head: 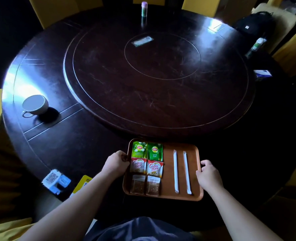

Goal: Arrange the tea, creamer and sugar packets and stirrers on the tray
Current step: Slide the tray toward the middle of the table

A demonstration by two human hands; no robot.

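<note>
A brown tray (168, 197) rests on the near edge of the dark round table. On its left half lie two green Lipton tea packets (147, 150) at the far end, two red Coffee mate creamer packets (147, 166) in the middle and two clear sugar packets (145, 186) nearest me. Two white wrapped stirrers (181, 171) lie side by side on the right half. My left hand (116, 163) grips the tray's left rim. My right hand (208, 174) grips the right rim.
A white cup (35, 105) stands at the table's left. A QR-code stand (56, 180) and a yellow card (83, 183) sit left of the tray. A raised turntable (157, 75) fills the middle; bottles (144, 9) stand at the far edge. Yellow chairs surround the table.
</note>
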